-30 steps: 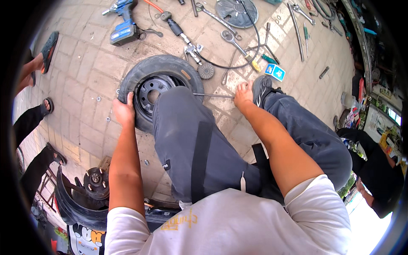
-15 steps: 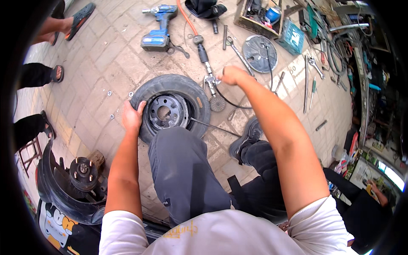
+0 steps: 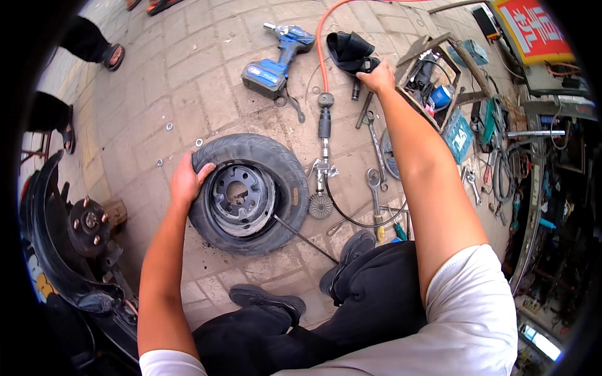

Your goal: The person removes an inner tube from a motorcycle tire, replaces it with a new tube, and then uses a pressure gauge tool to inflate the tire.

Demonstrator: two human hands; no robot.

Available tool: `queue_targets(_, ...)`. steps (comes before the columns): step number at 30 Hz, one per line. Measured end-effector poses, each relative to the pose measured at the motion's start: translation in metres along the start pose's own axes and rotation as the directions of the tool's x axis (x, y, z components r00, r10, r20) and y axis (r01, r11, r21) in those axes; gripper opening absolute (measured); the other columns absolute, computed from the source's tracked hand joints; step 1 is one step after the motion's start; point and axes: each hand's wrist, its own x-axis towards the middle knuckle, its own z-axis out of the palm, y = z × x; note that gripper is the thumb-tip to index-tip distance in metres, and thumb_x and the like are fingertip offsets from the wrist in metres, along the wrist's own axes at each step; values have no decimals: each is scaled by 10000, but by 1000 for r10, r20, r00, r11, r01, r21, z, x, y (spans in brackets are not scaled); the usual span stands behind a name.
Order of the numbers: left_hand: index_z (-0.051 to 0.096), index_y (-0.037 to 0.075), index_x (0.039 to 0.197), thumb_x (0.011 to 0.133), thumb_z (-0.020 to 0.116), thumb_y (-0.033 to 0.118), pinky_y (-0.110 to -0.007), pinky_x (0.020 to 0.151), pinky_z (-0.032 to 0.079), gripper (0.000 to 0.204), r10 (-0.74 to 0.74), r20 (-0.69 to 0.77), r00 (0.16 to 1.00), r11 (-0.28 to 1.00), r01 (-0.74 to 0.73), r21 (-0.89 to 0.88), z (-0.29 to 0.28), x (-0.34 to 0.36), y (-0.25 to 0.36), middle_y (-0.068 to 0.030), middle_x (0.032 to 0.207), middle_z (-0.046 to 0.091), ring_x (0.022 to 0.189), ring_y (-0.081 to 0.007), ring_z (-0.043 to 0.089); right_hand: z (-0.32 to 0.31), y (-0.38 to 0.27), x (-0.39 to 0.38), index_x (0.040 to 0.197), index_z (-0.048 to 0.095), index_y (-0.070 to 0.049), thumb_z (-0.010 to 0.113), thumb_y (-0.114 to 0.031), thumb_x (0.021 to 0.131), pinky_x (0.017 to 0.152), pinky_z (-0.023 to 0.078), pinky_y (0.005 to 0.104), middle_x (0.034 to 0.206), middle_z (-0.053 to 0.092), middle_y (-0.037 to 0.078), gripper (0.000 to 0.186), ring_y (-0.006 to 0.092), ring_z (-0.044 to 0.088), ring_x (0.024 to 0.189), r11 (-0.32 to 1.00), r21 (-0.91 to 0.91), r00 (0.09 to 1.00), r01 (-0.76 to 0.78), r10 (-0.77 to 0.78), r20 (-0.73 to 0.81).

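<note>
My left hand (image 3: 186,180) grips the left edge of a black tyre (image 3: 295,182) lying flat on the paving, its thumb over the sidewall. A dark steel wheel rim (image 3: 219,197) sits tilted inside the tyre. One end of a long thin metal bar (image 3: 307,240) is tucked between rim and tyre, while the other reaches toward my shoe. Far off to the right, my right hand (image 3: 378,76) has its fingers closed at the edge of a folded, black, rubbery bundle (image 3: 345,51). The fingertips are partly hidden there.
A blue cordless impact wrench (image 3: 285,53) lies beyond the tyre. Nearby are an air tool (image 3: 325,125) on an orange hose (image 3: 321,47), a ratchet (image 3: 374,188) and a wooden toolbox (image 3: 414,97). At left stands a wheel hub (image 3: 89,222) with studs. Bystanders' feet (image 3: 115,56) are at upper left.
My right hand has moved from beside the air tool out to the black bundle. My knee has drawn back from the tyre, and the view has shifted. My left hand stays on the tyre.
</note>
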Motion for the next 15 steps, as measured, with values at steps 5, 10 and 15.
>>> queue_targets(5,546,39,1162,777,670,546,-446,878,446,649,114,-198,974,991,-97,91,-1,-8,-3,-178,1139,590,1064,-376,550,-27,-18,34,1006,674,35,529,-202,816,908,476,429,1096,650,234,336,396,614,1051,994,96,995,50,-40,-95)
queue_targets(10,479,86,1303,828,634,462,-430,1030,336,625,386,-192,902,883,-302,359,-13,-17,-16,-106,1270,516,1188,-280,465,-148,-82,12,960,638,41,477,-186,879,690,523,377,924,684,141,290,239,667,802,829,466,932,310,-362,24)
queue_targets(15,381,80,1394,751,715,477,-499,1140,174,826,539,-175,824,838,-502,213,-53,-26,49,-156,1413,378,1338,-338,305,-246,-117,-99,989,605,-7,449,-174,965,745,582,352,875,673,82,230,165,678,804,473,844,836,253,-546,55)
